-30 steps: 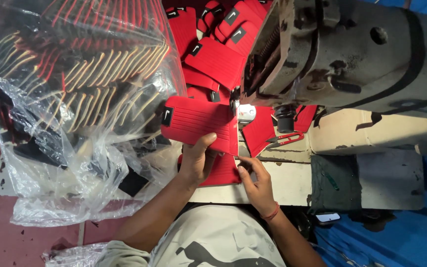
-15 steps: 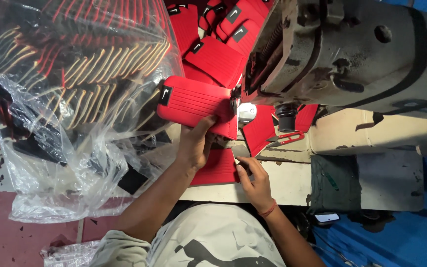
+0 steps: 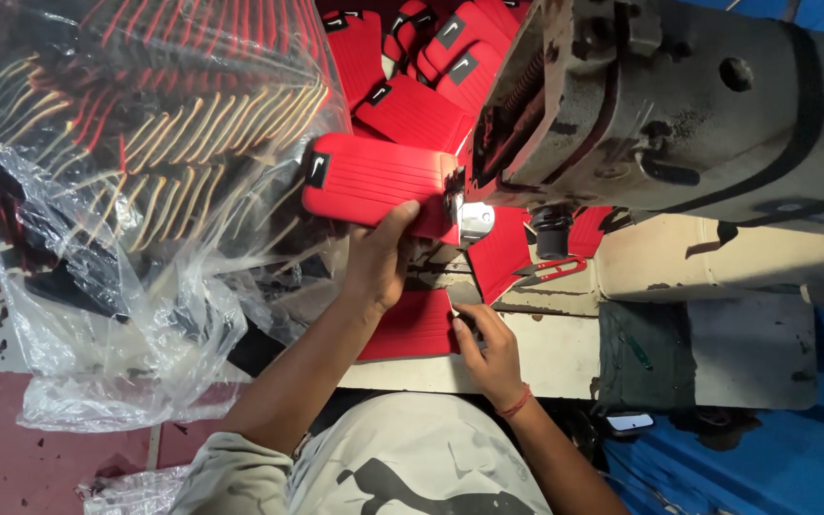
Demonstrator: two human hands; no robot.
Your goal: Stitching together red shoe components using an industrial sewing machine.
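A cluttered sewing table (image 3: 565, 353) holds the work. The left hand (image 3: 379, 262) grips a red panel (image 3: 374, 186) at the machine (image 3: 660, 105); the right hand (image 3: 490, 348) pinches another piece (image 3: 412, 324). Finished panels (image 3: 422, 57) pile behind; a bag (image 3: 135, 191) waits.

This is a sewing workshop: a big worn industrial sewing machine (image 3: 679, 105) upper right, many red padded pieces (image 3: 412, 57) piled at top.

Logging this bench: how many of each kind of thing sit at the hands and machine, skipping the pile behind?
Red ribbed pieces: 2, the held piece in the left hand, the flat piece at the right hand
Sewing machine: 1
Red-handled snips: 1
Clear plastic bag: 1
Total: 5
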